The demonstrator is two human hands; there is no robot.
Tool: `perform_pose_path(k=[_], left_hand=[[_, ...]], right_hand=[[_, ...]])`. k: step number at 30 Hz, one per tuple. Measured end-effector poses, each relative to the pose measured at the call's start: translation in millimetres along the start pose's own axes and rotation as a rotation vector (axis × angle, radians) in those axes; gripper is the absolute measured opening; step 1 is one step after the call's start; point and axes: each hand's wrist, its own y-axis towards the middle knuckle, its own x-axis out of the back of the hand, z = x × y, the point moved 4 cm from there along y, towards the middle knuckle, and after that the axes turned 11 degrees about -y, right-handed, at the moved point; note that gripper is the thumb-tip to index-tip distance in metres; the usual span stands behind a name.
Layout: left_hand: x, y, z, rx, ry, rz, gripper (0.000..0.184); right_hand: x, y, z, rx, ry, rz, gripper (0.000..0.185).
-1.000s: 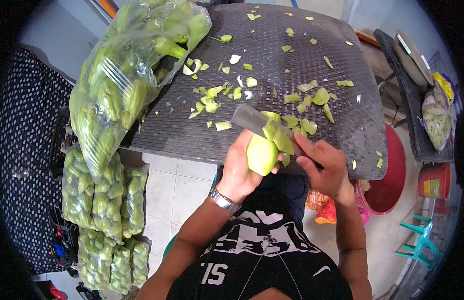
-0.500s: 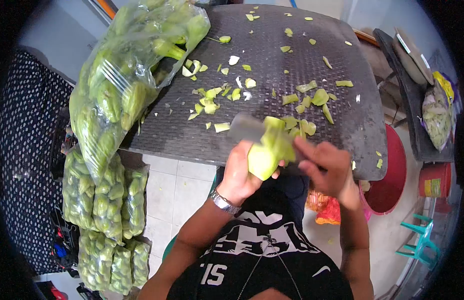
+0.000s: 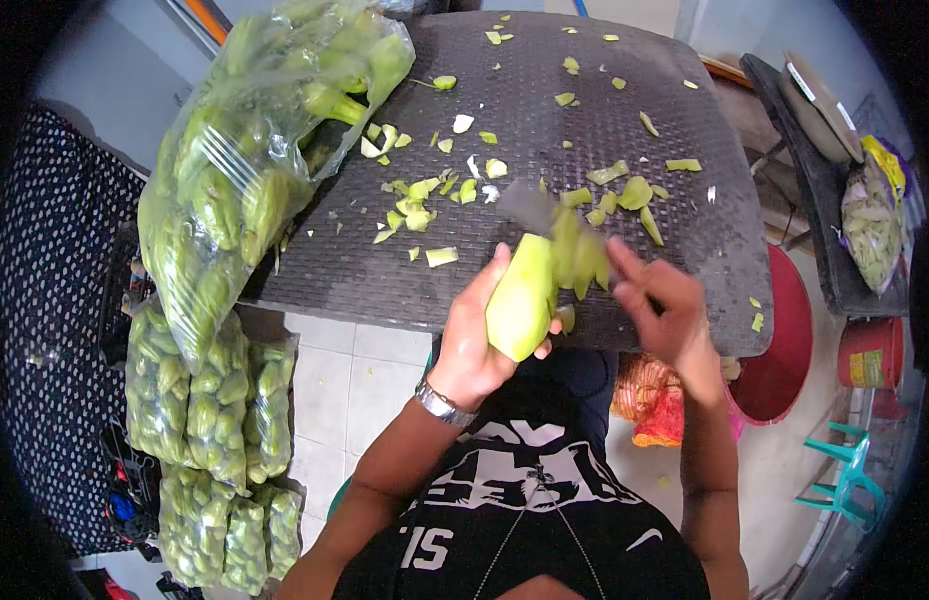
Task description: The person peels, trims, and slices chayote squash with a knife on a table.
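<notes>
A pale green peeled vegetable (image 3: 521, 300) lies in my left hand (image 3: 471, 335), whose fingers wrap round its lower part. My right hand (image 3: 664, 310) is closed on the knife, its handle mostly hidden by the fingers. The knife's blade (image 3: 527, 207) is blurred and points up and left, just above the vegetable. Green peel (image 3: 576, 250) hangs at the blade, smeared by motion. Loose peel pieces (image 3: 416, 205) lie scattered over the dark woven-pattern table (image 3: 354, 255).
A large clear bag of green vegetables (image 3: 219, 190) rests on the table's left side. More filled bags (image 3: 219, 400) stand on the floor below. At the right are a red tub (image 3: 784, 340), a green stool (image 3: 842, 475) and a dark side table (image 3: 819, 215).
The knife and peel have moved off the vegetable, up and right. My right hand has shifted slightly away from my left, and the vegetable now stands more upright in my left hand.
</notes>
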Motion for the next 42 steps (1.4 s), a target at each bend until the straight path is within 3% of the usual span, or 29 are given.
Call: perform_pose_path(k=[1, 2, 5, 6, 9, 11, 12, 13, 16, 19, 28, 38, 41, 42], left_hand=[[-2, 0, -2, 0.007, -0.007, 0.026, 0.066], [-3, -1, -3, 0.011, -0.017, 0.052, 0.065], [-15, -1, -9, -0.021, -0.089, -0.011, 0.063], [-13, 0, -12, -0.071, -0.07, 0.001, 0.059], [-11, 7, -15, -0.119, -0.04, -0.139, 0.056], [-9, 10, -18, -0.108, -0.022, -0.114, 0.051], [-8, 12, -18, -0.119, -0.036, -0.102, 0.051], [-8, 13, -18, -0.13, -0.049, -0.092, 0.051], [-5, 18, -13, -0.043, -0.197, -0.005, 0.051], [-7, 19, -15, -0.07, -0.166, -0.071, 0.055], [-3, 20, -10, -0.101, -0.134, -0.014, 0.056], [2, 19, -8, -0.104, -0.149, -0.067, 0.046], [0, 14, -12, -0.163, -0.104, -0.105, 0.044], [-3, 12, -13, -0.202, -0.1, -0.118, 0.044]], right_hand=[[-1, 0, -14, -0.043, 0.02, -0.057, 0.045], [-8, -4, -42, -0.327, 0.168, 0.115, 0.037], [6, -5, -43, -0.932, 0.96, 0.382, 0.037], [8, -2, -32, -0.948, 1.186, 0.402, 0.037], [6, -9, -10, -1.003, 1.093, 0.408, 0.037], [-11, -18, -2, -0.771, 0.802, 0.503, 0.034], [-14, -17, 14, -0.544, 0.568, 0.35, 0.033], [-16, -16, 38, -0.316, 0.335, 0.197, 0.038], [-14, -25, 70, 0.059, -0.054, 0.228, 0.057], [-15, -26, 90, 0.119, -0.135, 0.221, 0.055], [-18, -26, 87, 0.162, -0.208, 0.151, 0.052], [-21, -25, 80, 0.171, -0.245, 0.107, 0.051], [-19, -21, 68, 0.163, -0.202, 0.104, 0.052], [-21, -19, 55, 0.057, -0.039, 0.096, 0.052]])
